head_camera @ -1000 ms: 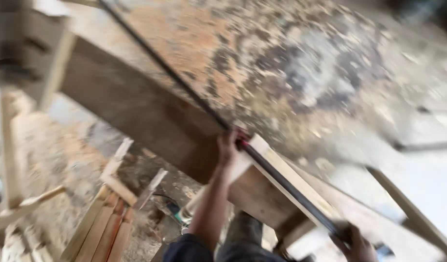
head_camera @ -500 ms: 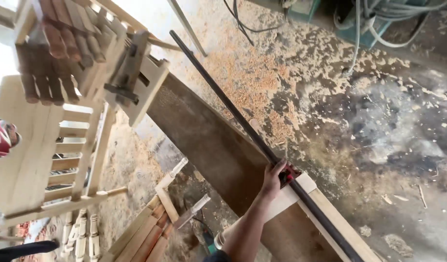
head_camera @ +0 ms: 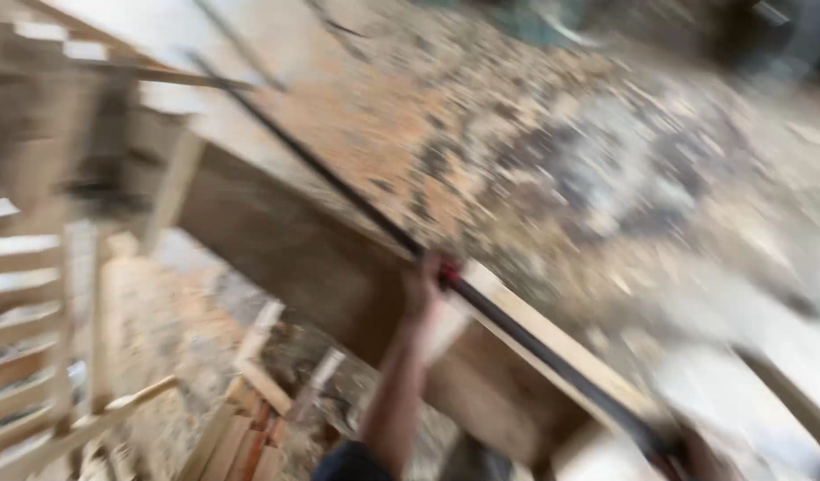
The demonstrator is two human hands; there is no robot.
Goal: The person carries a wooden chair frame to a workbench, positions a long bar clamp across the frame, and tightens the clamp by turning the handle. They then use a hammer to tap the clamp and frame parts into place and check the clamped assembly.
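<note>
The view is badly motion-blurred. A long dark metal bar [head_camera: 517, 325] runs diagonally from upper left to lower right along the top edge of a big wooden board [head_camera: 303, 267]. My left hand [head_camera: 425, 283] reaches up from the bottom middle and is closed around the bar at about its middle, beside a pale wooden strip [head_camera: 561, 347]. My right hand [head_camera: 695, 459] shows only in part at the bottom right edge, wrapped on the bar's near end.
Slatted pale wooden frames [head_camera: 36, 303] stand at the left. A pile of short wood offcuts [head_camera: 250, 428] lies below the board. The floor [head_camera: 606, 160] is covered in sawdust and shavings. Another wooden strip [head_camera: 793, 401] lies at the far right.
The view swung down and to the right, then blurred. The bar stays in my left hand's grip. My right hand left the view half a second ago and is back at the bottom right.
</note>
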